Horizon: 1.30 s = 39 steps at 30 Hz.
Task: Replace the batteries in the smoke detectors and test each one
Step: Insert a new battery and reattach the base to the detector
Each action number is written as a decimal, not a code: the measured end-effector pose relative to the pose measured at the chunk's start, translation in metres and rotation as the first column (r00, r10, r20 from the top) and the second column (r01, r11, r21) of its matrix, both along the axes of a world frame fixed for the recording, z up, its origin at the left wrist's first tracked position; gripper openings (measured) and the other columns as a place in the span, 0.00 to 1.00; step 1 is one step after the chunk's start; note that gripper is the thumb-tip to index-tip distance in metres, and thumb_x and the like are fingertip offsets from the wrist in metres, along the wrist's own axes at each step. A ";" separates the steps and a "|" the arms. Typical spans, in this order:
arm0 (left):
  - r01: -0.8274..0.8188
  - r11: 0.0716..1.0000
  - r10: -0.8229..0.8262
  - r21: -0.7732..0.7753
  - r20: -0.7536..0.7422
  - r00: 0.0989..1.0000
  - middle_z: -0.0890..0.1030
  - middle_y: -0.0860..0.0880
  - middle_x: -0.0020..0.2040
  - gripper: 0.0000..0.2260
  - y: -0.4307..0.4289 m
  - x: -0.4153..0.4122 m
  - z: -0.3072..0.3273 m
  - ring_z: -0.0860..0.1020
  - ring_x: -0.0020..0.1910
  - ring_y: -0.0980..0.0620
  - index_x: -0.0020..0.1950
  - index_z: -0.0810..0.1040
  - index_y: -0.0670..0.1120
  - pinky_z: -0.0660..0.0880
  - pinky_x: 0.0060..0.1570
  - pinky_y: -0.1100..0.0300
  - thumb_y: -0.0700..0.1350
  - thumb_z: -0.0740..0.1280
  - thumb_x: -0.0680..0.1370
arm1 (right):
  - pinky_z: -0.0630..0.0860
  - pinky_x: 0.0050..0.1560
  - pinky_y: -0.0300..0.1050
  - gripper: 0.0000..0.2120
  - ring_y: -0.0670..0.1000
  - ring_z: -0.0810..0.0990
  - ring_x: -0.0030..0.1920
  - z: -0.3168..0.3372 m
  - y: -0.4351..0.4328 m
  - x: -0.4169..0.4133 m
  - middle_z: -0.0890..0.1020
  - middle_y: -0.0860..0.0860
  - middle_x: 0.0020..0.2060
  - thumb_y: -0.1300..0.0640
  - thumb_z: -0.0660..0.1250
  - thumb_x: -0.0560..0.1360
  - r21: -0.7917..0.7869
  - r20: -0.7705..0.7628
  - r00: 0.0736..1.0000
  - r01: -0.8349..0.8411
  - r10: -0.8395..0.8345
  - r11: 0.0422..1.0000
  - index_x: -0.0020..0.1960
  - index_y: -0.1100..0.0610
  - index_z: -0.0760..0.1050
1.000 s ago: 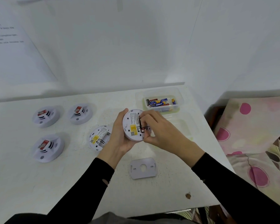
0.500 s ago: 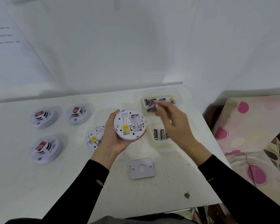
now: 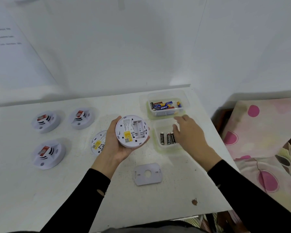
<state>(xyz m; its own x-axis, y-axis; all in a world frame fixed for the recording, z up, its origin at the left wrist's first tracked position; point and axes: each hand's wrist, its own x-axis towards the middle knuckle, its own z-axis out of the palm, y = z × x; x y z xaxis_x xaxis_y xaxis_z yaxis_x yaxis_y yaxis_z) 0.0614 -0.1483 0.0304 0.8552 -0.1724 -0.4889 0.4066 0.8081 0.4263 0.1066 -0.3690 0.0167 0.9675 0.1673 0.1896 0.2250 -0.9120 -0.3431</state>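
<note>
Both arms are covered by long black sleeves, the left sleeve (image 3: 77,199) and the right sleeve (image 3: 252,195) each ending at the wrist. A small oval slit (image 3: 100,192) is seen in the left sleeve near its cuff. The left hand (image 3: 115,145) and right hand (image 3: 190,133) are left uncovered.

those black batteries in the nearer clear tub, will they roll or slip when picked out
Likely to roll: the black batteries are smooth cylinders lying loose on the flat floor of the nearer tub, though its walls should contain them. As labelled cells, they are probably rigid and dense for their size. Their glossy wrap may slip in a light pinch.
</note>
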 end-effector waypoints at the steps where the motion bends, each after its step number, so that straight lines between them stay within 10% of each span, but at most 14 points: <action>1: -0.008 1.000 0.008 0.001 -0.002 1.000 0.81 0.37 0.61 0.27 0.002 0.000 0.000 0.77 0.63 0.35 0.71 0.74 0.43 0.80 0.50 0.37 0.58 0.62 0.78 | 0.77 0.48 0.51 0.10 0.58 0.78 0.49 0.002 0.008 -0.013 0.80 0.56 0.48 0.59 0.63 0.77 0.089 0.159 0.977 -0.156 0.141 0.984 0.54 0.61 0.79; 5: -0.038 0.999 0.038 0.002 0.005 0.999 0.79 0.35 0.64 0.30 0.009 0.000 0.002 0.77 0.63 0.33 0.73 0.71 0.41 0.79 0.50 0.34 0.60 0.61 0.79 | 0.75 0.52 0.45 0.12 0.50 0.77 0.51 -0.009 0.024 -0.058 0.80 0.50 0.50 0.52 0.61 0.78 0.166 -0.001 0.741 -0.662 0.671 0.731 0.54 0.56 0.79; 10: -0.062 0.997 0.064 -0.038 0.036 0.997 0.77 0.33 0.66 0.33 0.021 -0.004 0.003 0.74 0.65 0.30 0.72 0.72 0.41 0.77 0.51 0.31 0.62 0.65 0.74 | 0.70 0.65 0.42 0.20 0.51 0.74 0.65 -0.044 0.015 -0.074 0.75 0.51 0.67 0.42 0.65 0.74 0.100 -0.186 0.637 -0.745 0.748 0.660 0.60 0.53 0.77; 17: -0.134 0.990 0.129 0.037 0.123 0.984 0.79 0.36 0.64 0.24 0.043 -0.008 0.006 0.78 0.62 0.33 0.67 0.74 0.41 0.78 0.53 0.33 0.52 0.67 0.76 | 0.74 0.60 0.48 0.19 0.53 0.76 0.58 -0.047 0.022 -0.070 0.78 0.52 0.59 0.48 0.70 0.70 0.105 -0.108 0.615 -0.774 0.781 0.624 0.58 0.55 0.77; 23: -0.219 0.943 0.173 0.252 0.193 0.966 0.83 0.41 0.57 0.15 0.079 0.016 0.017 0.82 0.56 0.41 0.60 0.78 0.43 0.77 0.60 0.43 0.51 0.60 0.81 | 0.68 0.62 0.42 0.19 0.51 0.75 0.58 0.000 0.060 -0.018 0.77 0.51 0.58 0.53 0.73 0.68 0.230 0.013 0.668 -0.726 0.744 0.648 0.58 0.55 0.77; 28: -0.165 0.829 0.159 0.535 0.058 0.986 0.80 0.50 0.44 0.11 0.100 0.053 0.027 0.76 0.40 0.53 0.53 0.78 0.49 0.71 0.36 0.62 0.55 0.66 0.80 | 0.69 0.58 0.44 0.19 0.52 0.73 0.58 0.024 0.104 0.061 0.76 0.54 0.57 0.59 0.73 0.70 0.271 -0.204 0.747 -0.578 0.633 0.770 0.59 0.58 0.73; 39: -0.028 0.619 0.084 0.785 -0.031 0.996 0.83 0.40 0.56 0.15 0.125 0.095 -0.021 0.82 0.52 0.44 0.59 0.77 0.37 0.80 0.52 0.49 0.49 0.68 0.80 | 0.72 0.50 0.44 0.18 0.53 0.73 0.52 -0.015 0.149 0.121 0.75 0.56 0.58 0.64 0.69 0.72 0.220 -0.418 0.794 -0.382 0.441 0.897 0.60 0.60 0.69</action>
